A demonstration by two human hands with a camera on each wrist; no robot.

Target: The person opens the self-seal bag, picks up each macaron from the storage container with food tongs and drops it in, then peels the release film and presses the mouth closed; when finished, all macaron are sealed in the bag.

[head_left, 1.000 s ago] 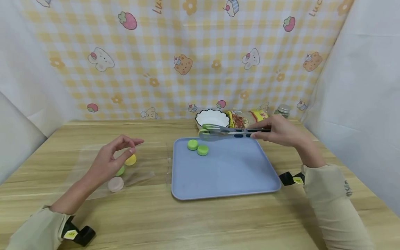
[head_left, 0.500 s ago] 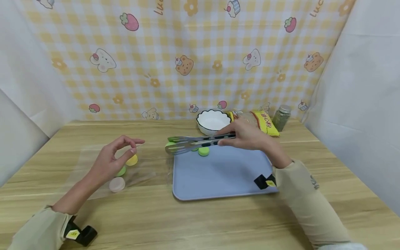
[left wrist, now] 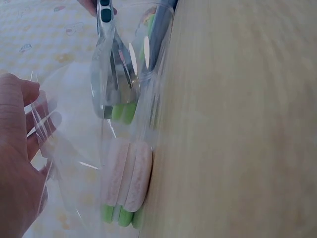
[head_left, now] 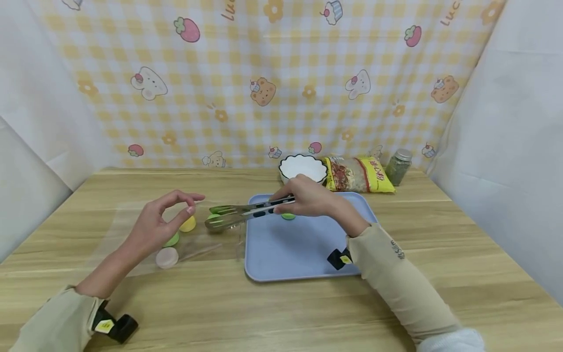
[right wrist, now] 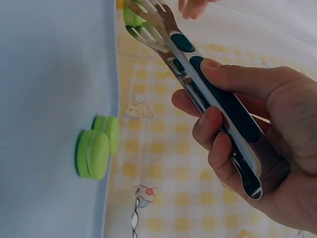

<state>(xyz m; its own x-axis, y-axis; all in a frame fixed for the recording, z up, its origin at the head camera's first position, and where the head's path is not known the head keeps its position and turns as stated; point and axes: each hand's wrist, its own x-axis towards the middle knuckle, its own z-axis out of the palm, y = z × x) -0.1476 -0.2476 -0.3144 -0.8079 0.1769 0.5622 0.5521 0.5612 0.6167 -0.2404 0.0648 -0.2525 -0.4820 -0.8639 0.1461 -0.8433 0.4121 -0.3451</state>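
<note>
Gripped in right hand (head_left: 305,196), dark-handled silver metal tongs (right wrist: 225,101); clasped in these, round green macaron (left wrist: 129,112) at transparent plastic bag (left wrist: 79,183) (edge pinched by left hand (head_left: 154,225)); apparently mid-bagging; next, presumably calling for release well inside.

Tongs (right wrist: 194,78) I grip: glossy, smooth metal with matt dark grips (right wrist: 230,111)
Bag (left wrist: 72,144) I hold: thin, shiny clear plastic
My sleeve (head_left: 398,283): matt cloth
Tray (head_left: 299,254): smooth, matt, plastic-looking
Table (head_left: 228,315): smooth, wood-grained
Pink macaron (left wrist: 138,176): matt, faintly grainy

Tongs (right wrist: 226,102) have moved left — their green macaron (head_left: 213,216) is now beyond the tray (head_left: 286,252).
</note>
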